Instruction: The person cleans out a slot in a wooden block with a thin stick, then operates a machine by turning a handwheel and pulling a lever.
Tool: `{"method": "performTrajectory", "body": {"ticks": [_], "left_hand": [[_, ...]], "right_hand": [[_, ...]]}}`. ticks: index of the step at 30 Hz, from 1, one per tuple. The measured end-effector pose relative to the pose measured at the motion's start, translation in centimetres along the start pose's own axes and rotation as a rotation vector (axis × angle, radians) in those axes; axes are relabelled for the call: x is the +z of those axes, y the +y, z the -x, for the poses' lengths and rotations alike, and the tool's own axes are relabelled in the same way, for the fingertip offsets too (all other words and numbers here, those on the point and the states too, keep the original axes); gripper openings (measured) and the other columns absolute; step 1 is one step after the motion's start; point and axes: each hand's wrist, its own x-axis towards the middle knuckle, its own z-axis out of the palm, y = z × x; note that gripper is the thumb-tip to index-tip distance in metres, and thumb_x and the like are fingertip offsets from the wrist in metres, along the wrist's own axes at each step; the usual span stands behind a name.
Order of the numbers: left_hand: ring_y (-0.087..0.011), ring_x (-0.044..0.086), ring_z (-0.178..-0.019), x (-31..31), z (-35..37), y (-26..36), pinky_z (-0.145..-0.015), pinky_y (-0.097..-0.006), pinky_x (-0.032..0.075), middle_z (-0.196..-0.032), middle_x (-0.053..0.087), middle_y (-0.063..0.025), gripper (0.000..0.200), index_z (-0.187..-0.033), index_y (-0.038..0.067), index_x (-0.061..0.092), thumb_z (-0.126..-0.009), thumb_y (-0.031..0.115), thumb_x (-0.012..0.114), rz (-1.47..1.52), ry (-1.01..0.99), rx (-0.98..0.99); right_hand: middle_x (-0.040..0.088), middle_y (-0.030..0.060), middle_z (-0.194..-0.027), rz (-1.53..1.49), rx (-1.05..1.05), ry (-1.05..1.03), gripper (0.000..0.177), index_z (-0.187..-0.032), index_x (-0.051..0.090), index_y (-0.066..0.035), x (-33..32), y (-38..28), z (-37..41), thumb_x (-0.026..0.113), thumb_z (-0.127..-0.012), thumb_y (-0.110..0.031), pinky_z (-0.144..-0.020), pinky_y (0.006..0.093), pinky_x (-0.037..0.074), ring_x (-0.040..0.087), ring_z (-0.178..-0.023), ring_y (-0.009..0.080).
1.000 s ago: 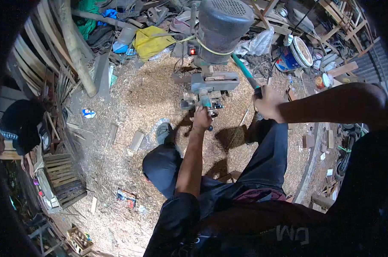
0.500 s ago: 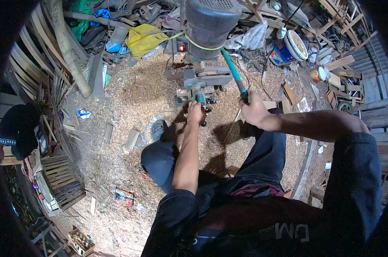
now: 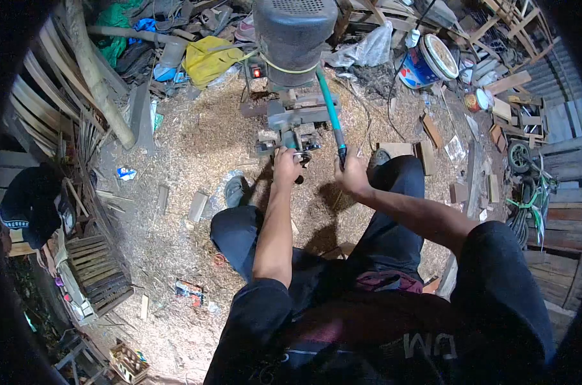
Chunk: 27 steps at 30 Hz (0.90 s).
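A drill-like machine with a dark motor housing (image 3: 294, 38) stands at the top middle, a small red light lit on its left. From it a long teal lever (image 3: 328, 102) with a black grip runs down toward me. My right hand (image 3: 352, 172) is closed around that black grip. Below the machine's metal vise (image 3: 304, 115), my left hand (image 3: 286, 167) is closed at the vise's near end, beside a small round handwheel (image 3: 302, 156). What lies under the left fingers is mostly hidden.
Wood shavings cover the floor (image 3: 175, 224). A paint bucket (image 3: 440, 58) and wood blocks lie right, a green bicycle (image 3: 531, 202) farther right. Another person (image 3: 34, 205) bends at the left by a slatted wooden piece (image 3: 98, 273). A yellow cloth (image 3: 207, 61) lies upper left.
The lever and my right hand have swung left, nearer my left hand. The view has shifted, bringing the bicycle into sight. My left hand stays at the vise.
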Motion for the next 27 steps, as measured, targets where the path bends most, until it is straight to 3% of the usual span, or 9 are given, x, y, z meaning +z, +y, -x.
{"method": "performTrajectory", "body": {"ticks": [3,6,7,11,14,15,18,24,27], "left_hand": [[-0.0394,0.056,-0.095,-0.4,0.0,0.1,-0.085,-0.0471,0.046,-0.094,0.059,-0.0208,0.019,-0.097,0.0,0.067,-0.079,0.007,0.066,-0.084,0.009,0.065],[-0.0393,0.056,-0.095,-0.3,0.0,0.1,-0.085,-0.047,0.046,-0.094,0.059,-0.0204,0.019,-0.097,0.0,0.066,-0.079,0.007,0.066,-0.037,0.0,0.051],[-0.0394,0.056,-0.095,-0.3,0.0,0.0,-0.086,-0.0463,0.045,-0.094,0.059,-0.02,0.019,-0.097,0.0,0.066,-0.08,0.007,0.065,-0.021,-0.024,0.04],[-0.0395,0.055,-0.095,-0.2,0.0,-0.2,-0.087,-0.0458,0.045,-0.094,0.059,-0.0197,0.019,-0.097,0.0,0.066,-0.079,0.007,0.066,-0.056,-0.013,0.063],[-0.0395,0.055,-0.095,-0.4,-0.1,-0.2,-0.087,-0.0461,0.045,-0.094,0.059,-0.0195,0.02,-0.097,0.0,0.066,-0.078,0.005,0.066,-0.046,-0.005,0.089],[-0.0397,0.055,-0.094,-0.6,-0.1,0.2,-0.087,-0.0466,0.045,-0.094,0.06,-0.0197,0.02,-0.096,0.0,0.066,-0.076,0.004,0.066,-0.029,0.018,0.104],[-0.0383,0.054,-0.1,-1.4,0.0,1.2,-0.089,-0.0449,0.045,-0.098,0.059,-0.0185,0.022,-0.099,-0.001,0.065,-0.078,0.004,0.064,-0.064,-0.063,0.019],[-0.0389,0.054,-0.101,-1.1,-0.3,0.6,-0.09,-0.0454,0.045,-0.099,0.058,-0.0185,0.023,-0.101,0.0,0.065,-0.079,0.006,0.065,-0.054,-0.032,0.056],[-0.0394,0.054,-0.102,-1.1,0.0,0.4,-0.09,-0.0461,0.045,-0.101,0.058,-0.0193,0.023,-0.103,0.0,0.064,-0.082,0.01,0.065,-0.074,-0.035,0.096]], "right_hand": [[0.056,0.0324,-0.086,-0.085,-0.031,-0.008,0.032,-0.11,0.041,0.009,0.9,-0.6,0.5,0.055,-0.089,-0.011,-0.073,0.0572,0.044,0.057,-0.082,0.0501],[0.057,0.0294,-0.078,-0.035,-0.074,0.131,0.024,-0.104,0.04,0.001,3.9,1.7,0.4,0.055,-0.092,-0.013,-0.063,0.0547,0.045,0.061,-0.074,0.0489],[0.056,0.0303,-0.082,-0.023,-0.121,0.173,0.023,-0.104,0.039,0.001,4.6,2.2,0.2,0.054,-0.092,-0.012,-0.065,0.0556,0.044,0.058,-0.076,0.0505],[0.054,0.0299,-0.08,-0.105,-0.005,0.092,0.025,-0.106,0.04,0.002,6.2,2.8,0.2,0.054,-0.093,-0.014,-0.067,0.0567,0.043,0.056,-0.075,0.0505],[0.055,0.0292,-0.077,-0.074,-0.015,0.128,0.025,-0.106,0.04,0.001,8.4,4.2,-0.3,0.054,-0.093,-0.015,-0.064,0.0563,0.044,0.057,-0.072,0.0501],[0.057,0.0283,-0.073,-0.146,0.086,0.065,0.025,-0.106,0.041,0.0,8.7,4.2,-0.5,0.054,-0.093,-0.016,-0.059,0.0563,0.044,0.058,-0.068,0.05],[0.058,0.0281,-0.072,-0.15,0.071,0.092,0.025,-0.107,0.041,-0.001,9.8,4.5,-0.9,0.055,-0.093,-0.016,-0.057,0.0566,0.044,0.059,-0.066,0.0499],[0.058,0.0286,-0.072,-0.143,-0.122,0.281,0.027,-0.11,0.041,0.0,14.4,7.9,-2.4,0.055,-0.092,-0.015,-0.057,0.0561,0.044,0.058,-0.066,0.0506],[0.058,0.03,-0.076,-0.162,-0.081,0.229,0.029,-0.114,0.041,0.001,15.7,8.8,-3.0,0.054,-0.092,-0.013,-0.058,0.0566,0.044,0.057,-0.068,0.0514]]}}
